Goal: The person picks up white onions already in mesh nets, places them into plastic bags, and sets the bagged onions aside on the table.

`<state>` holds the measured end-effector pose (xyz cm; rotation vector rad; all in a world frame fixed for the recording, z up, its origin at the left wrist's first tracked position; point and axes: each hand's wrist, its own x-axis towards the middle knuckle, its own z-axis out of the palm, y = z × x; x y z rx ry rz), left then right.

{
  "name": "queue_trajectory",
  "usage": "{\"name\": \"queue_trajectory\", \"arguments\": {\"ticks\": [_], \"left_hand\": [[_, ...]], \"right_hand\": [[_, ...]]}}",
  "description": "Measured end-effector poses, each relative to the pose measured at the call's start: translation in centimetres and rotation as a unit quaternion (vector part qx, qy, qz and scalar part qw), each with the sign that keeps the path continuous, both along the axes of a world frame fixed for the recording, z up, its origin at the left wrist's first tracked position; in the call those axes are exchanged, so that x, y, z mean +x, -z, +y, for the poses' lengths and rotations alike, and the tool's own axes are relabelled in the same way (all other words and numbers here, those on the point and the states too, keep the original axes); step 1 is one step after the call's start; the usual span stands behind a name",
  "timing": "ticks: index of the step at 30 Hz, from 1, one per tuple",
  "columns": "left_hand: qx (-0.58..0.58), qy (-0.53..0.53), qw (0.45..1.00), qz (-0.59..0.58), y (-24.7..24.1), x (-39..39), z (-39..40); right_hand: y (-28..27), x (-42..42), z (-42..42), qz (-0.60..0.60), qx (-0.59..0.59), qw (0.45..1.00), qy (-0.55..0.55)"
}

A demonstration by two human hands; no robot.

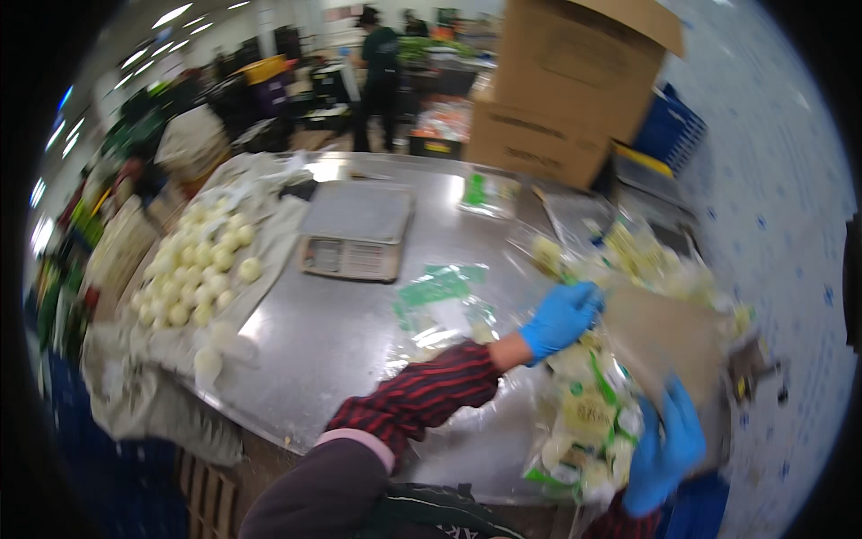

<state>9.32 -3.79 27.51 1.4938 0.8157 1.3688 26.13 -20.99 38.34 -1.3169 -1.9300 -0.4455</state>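
Note:
My left hand [562,320], in a blue glove, is curled at the left edge of a tan flat panel [663,333]. Blur hides whether anything is in its fingers. Just beyond it lies a clear plastic bag with pale peeled produce [547,255]. My right hand [667,445], gloved alike and blurred, has its fingers apart at the panel's near edge. Beside it is a pile of clear bags with green print [582,421], holding pale round produce, perhaps peeled onions. Flat clear bags with green bands [441,290] lie on the metal table [283,364].
A digital scale [357,229] stands mid-table. Loose peeled onions [195,269] lie on sacking [266,276] at left. More filled bags [646,256] lie beyond the panel. Large cardboard boxes [566,94] rise at the back right, near a wall [774,202]. A person [380,74] stands farther off.

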Motion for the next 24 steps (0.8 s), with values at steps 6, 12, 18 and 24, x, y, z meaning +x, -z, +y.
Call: {"name": "queue_trajectory", "arguments": {"ticks": [6, 12, 18, 24], "left_hand": [[-0.050, -0.018, 0.978, 0.202, 16.3, -2.7, 3.8], [-0.116, -0.221, 0.936, 0.249, 23.3, -22.2, -10.7], [-0.260, -0.644, 0.424, 0.581, 19.5, -55.5, -31.4], [-0.326, -0.675, 0.596, 0.288, 24.8, -65.0, -39.4]], "right_hand": [[2.5, -5.6, -2.2, -0.053, 0.058, 0.997, -0.004], [14.4, -12.2, -0.6, -0.150, -0.217, 0.957, -0.120], [26.4, -11.1, -5.9, -0.267, -0.625, 0.722, -0.129], [24.5, -13.0, -2.2, -0.037, -0.682, 0.729, -0.052]]}}
